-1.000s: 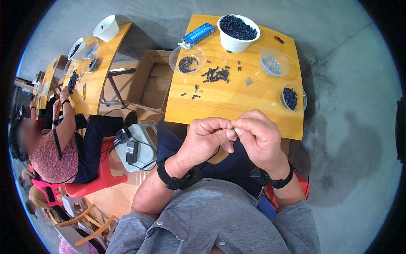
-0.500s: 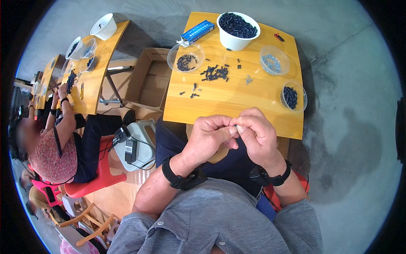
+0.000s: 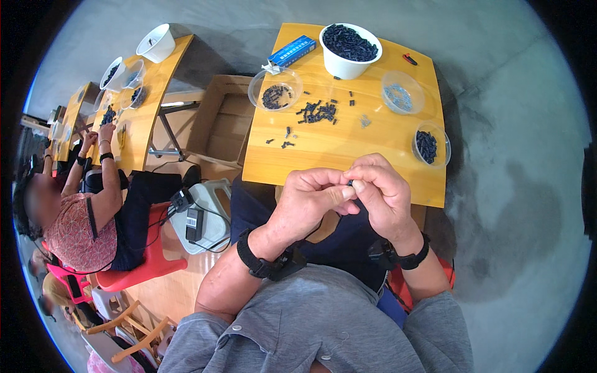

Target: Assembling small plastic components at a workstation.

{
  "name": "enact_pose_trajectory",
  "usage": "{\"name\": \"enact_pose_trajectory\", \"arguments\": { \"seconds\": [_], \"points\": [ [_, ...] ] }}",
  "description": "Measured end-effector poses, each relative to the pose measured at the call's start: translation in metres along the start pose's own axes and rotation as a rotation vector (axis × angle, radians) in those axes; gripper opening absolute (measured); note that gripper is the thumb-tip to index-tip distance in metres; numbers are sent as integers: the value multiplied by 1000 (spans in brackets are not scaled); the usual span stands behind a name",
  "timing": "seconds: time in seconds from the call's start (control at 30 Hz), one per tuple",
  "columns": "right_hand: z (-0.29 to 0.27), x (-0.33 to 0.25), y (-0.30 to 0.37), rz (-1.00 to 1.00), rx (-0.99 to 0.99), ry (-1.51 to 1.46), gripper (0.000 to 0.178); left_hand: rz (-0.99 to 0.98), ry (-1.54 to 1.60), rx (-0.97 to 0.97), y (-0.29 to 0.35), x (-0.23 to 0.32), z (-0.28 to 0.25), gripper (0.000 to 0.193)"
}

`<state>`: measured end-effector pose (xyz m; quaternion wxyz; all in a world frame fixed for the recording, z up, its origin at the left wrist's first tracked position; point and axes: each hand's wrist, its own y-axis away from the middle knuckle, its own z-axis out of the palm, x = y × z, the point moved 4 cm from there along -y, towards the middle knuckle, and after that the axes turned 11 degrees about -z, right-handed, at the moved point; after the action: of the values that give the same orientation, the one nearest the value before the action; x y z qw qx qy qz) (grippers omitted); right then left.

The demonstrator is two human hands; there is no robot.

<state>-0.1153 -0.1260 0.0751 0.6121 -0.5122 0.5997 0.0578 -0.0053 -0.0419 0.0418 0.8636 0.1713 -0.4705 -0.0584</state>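
Observation:
My left hand [image 3: 313,198] and my right hand [image 3: 380,194] meet just in front of the table's near edge, thumbs and fingertips pinched together. Between them shows a small black plastic part [image 3: 352,183], mostly covered by the fingers. Beyond the hands, a loose pile of small black parts [image 3: 320,112] lies on the wooden table [image 3: 323,155]. A few stray black pieces [image 3: 287,144] lie nearer, at the left. A little heap of small silvery metal pieces [image 3: 365,121] rests right of the pile.
A white tub [image 3: 341,67] of black parts stands at the back, beside a blue box [image 3: 292,51]. Clear bowls hold black pieces [image 3: 274,97], metal pieces [image 3: 398,97] and more black parts [image 3: 427,146]. A cardboard box [image 3: 217,121] sits left; a co-worker [image 3: 81,230] works at another table.
More of the black part now shows between my fingertips, and my right fingers have shifted slightly around it. The table appears a little lower in view. The co-worker's hands have moved slightly.

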Motion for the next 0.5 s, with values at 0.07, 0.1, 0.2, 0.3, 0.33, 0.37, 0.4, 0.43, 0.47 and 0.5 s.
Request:
{"name": "enact_pose_trajectory", "arguments": {
  "seconds": [0.07, 0.1, 0.2, 0.3, 0.33, 0.37, 0.4, 0.43, 0.47, 0.5],
  "points": [
    [1, 0, 0, -16, -4, 8, 10, -37, 2, 15, 0, 0, -2, 14],
    [3, 2, 2, -6, -6, -11, 10, -36, 3, 16, -1, -1, -3, 14],
    [3, 4, 2, 9, -29, -42, 11, -64, 16, 46, -2, -5, -7, 14],
    [2, 7, 4, 39, -47, -82, 12, -54, 47, 22, -3, -6, -8, 13],
    [2, 9, 5, 64, -43, -109, 12, -51, 54, 22, -3, -7, -8, 13],
    [2, 10, 5, 64, -43, -109, 12, -48, 61, 21, -3, -7, -8, 13],
    [3, 11, 7, 80, -47, -114, 13, -49, 62, 20, -2, -7, -8, 13],
    [3, 12, 8, 96, -52, -120, 13, -54, 52, 17, -2, -7, -7, 13],
    [3, 13, 8, 97, -52, -120, 13, -59, 42, 13, -2, -6, -7, 12],
    [4, 14, 9, 103, -39, -161, 14, -60, 42, 14, -1, -6, -6, 12]
  ]
}}
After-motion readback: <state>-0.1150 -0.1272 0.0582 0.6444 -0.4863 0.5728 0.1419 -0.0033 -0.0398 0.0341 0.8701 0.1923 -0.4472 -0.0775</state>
